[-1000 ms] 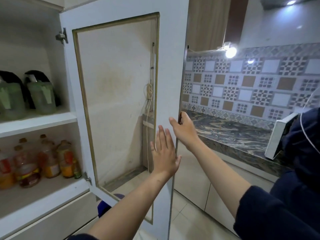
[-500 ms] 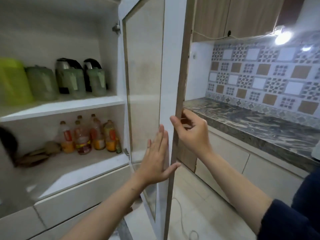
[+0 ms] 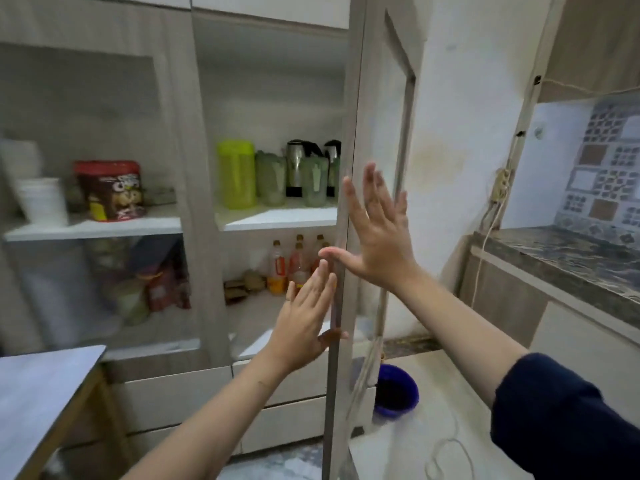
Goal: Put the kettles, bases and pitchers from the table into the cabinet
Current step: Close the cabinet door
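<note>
1. Polished metal is being shown by the two kettles [image 3: 298, 166], with black plastic trim.
2. Translucent plastic is being shown by the lime pitcher [image 3: 236, 174].
3. Pale wood grain, matt, is being shown by the cabinet door [image 3: 341, 358] frame.
4. Glossy veined stone is being shown by the countertop [image 3: 568, 258].

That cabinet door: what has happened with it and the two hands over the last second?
The cabinet door has swung toward closing and now shows nearly edge-on. The right hand, which gripped its edge, has let go and lies flat with spread fingers on the outer side. The left hand still lies flat against the door. The kettles and pitchers stayed on their shelf, the bottles below them.
</note>
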### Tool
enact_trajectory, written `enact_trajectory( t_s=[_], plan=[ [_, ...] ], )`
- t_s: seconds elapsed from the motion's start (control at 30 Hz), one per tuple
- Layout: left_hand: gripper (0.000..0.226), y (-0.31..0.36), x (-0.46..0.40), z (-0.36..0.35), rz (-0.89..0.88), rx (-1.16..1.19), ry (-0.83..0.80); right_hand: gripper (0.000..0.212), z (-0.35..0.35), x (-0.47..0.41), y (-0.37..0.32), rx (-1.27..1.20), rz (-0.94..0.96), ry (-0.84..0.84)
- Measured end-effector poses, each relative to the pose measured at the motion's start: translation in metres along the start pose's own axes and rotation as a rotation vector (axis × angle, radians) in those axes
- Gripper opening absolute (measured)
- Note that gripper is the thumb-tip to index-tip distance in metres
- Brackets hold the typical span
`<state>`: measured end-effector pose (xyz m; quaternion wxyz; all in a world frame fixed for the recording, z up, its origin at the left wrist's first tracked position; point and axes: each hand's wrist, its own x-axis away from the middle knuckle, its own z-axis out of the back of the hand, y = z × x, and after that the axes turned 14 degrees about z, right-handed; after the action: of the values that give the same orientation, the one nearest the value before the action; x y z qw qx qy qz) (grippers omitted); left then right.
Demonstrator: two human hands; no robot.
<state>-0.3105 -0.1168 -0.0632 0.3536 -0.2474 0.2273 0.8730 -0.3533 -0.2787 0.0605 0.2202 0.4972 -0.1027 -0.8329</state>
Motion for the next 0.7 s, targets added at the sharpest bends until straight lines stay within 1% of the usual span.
enact_trajectory(
  t_s=[0.07, 0.13, 0.23, 0.3, 0.37, 0.5, 0.63, 0.7],
  plan=[
    [0.093, -0.028, 0.001, 0.004, 0.053, -0.098, 0.050, 0.104, -0.020, -0.023, -0.010, 0.044, 0.043, -0.063],
    [0.093, -0.054, -0.002, 0.009, 0.100, -0.167, 0.070, 0.106, -0.039, -0.044, -0.014, 0.036, 0.090, -0.111],
    [0.102, -0.091, -0.011, 0.017, 0.143, -0.246, 0.096, 0.109, -0.068, -0.074, -0.013, -0.002, 0.160, -0.187],
    [0.110, -0.114, -0.019, 0.020, 0.183, -0.264, 0.080, 0.112, -0.089, -0.095, -0.012, -0.017, 0.195, -0.240],
    [0.112, -0.136, -0.027, 0.020, 0.228, -0.282, 0.049, 0.113, -0.113, -0.114, -0.011, -0.037, 0.227, -0.270],
    [0.115, -0.180, -0.048, 0.007, 0.343, -0.301, 0.027, 0.119, -0.168, -0.144, -0.009, -0.104, 0.265, -0.213],
    [0.127, -0.212, -0.067, -0.014, 0.395, -0.373, 0.037, 0.126, -0.218, -0.166, -0.005, -0.143, 0.268, -0.154],
    [0.131, -0.227, -0.078, -0.022, 0.454, -0.409, 0.054, 0.127, -0.239, -0.177, -0.004, -0.140, 0.277, -0.149]
  ],
)
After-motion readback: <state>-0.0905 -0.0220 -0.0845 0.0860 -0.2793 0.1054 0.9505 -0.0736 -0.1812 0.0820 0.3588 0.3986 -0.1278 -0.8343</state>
